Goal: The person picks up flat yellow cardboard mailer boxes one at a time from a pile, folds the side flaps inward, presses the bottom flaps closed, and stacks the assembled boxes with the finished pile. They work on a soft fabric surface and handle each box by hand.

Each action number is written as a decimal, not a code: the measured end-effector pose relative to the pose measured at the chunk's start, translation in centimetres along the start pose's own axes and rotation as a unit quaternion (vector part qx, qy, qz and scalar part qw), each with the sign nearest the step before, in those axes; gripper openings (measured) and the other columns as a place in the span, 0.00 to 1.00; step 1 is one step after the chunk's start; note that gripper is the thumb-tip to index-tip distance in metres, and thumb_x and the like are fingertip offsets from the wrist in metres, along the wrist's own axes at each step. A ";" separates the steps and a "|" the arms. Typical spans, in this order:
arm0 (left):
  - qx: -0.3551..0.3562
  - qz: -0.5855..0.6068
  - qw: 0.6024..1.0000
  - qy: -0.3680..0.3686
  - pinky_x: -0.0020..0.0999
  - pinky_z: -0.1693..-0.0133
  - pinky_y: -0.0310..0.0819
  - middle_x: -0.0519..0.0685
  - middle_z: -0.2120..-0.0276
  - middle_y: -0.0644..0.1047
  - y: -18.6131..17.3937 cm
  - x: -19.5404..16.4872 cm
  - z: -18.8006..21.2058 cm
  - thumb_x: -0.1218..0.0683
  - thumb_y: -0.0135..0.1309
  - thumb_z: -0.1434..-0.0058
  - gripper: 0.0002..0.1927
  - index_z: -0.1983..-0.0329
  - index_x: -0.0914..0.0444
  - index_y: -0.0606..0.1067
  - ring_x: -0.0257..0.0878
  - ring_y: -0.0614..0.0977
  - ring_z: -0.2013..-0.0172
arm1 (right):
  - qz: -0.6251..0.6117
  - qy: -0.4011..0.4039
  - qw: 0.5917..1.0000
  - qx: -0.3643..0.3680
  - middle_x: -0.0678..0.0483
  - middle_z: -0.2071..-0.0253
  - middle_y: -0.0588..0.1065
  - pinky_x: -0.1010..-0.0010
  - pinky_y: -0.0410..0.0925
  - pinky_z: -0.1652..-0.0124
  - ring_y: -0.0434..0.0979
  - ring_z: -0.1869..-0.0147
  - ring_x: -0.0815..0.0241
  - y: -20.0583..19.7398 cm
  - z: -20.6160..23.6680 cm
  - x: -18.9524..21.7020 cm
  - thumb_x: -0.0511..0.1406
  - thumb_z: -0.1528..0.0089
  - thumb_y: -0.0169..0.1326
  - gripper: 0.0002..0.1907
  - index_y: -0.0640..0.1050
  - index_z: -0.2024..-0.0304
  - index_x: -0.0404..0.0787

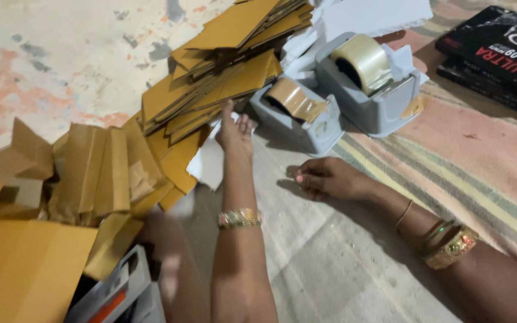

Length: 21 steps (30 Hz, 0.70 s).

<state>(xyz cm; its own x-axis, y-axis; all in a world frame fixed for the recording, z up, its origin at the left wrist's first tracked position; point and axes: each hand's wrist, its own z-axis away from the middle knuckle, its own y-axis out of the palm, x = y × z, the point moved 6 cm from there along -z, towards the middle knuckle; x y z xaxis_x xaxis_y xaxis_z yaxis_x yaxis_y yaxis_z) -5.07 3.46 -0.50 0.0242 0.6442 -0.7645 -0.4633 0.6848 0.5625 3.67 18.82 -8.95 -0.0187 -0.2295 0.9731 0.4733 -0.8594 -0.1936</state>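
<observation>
At the far left we see folded brown cartons (91,173) leaning together on the floor, and below them an open carton (25,269) whose contents we cannot make out. Next comes a slumped stack of flat cardboard sheets (222,72). Our left hand (234,128) reaches up to the stack's lower edge, fingers spread and touching a white sheet (207,161) that pokes out beneath the cardboard. Just right of that hand stand two grey tape dispensers: the smaller one (297,116) carries a brown roll, the larger one (369,84) a clear roll. Our right hand (324,178) rests loosely curled and empty on the striped cloth (462,155), near the smaller dispenser. Black boxes (498,54) lie at the far right.
</observation>
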 end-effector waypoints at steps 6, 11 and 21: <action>0.014 0.085 0.995 -0.040 0.35 0.59 0.75 0.53 0.53 0.71 4.0 0.4 -3.9 0.52 0.70 0.52 0.32 0.44 0.62 0.72 0.42 0.76 0.61 | -0.069 0.013 0.997 0.031 0.53 0.68 0.79 0.73 0.76 0.65 0.79 0.66 0.67 -0.8 -1.1 -1.4 0.44 0.33 0.52 0.20 0.79 0.51 0.34; -0.006 0.068 0.997 0.049 0.40 0.60 0.79 0.54 0.58 0.77 2.8 0.0 -4.4 0.59 0.66 0.54 0.26 0.50 0.64 0.72 0.46 0.80 0.59 | -0.084 0.022 0.996 0.035 0.54 0.67 0.79 0.74 0.76 0.65 0.80 0.65 0.67 -0.9 -1.3 -2.1 0.43 0.32 0.51 0.20 0.79 0.52 0.32; -0.054 0.003 0.996 0.066 0.40 0.51 0.78 0.57 0.54 0.76 -7.9 1.5 1.3 0.50 0.66 0.46 0.29 0.46 0.70 0.74 0.45 0.79 0.55 | -0.101 0.041 0.994 0.008 0.49 0.68 0.82 0.71 0.76 0.67 0.81 0.68 0.64 -0.7 -1.0 -1.2 0.48 0.33 0.46 0.25 0.78 0.51 0.33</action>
<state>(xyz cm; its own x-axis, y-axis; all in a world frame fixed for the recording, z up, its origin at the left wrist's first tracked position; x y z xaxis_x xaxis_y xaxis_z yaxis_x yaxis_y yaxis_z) -0.22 -0.56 -5.70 -0.0919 0.5936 -0.7995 -0.5561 0.6354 0.5357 2.48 19.25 -10.08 -0.1870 -0.0899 0.9782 0.4663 -0.8846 0.0079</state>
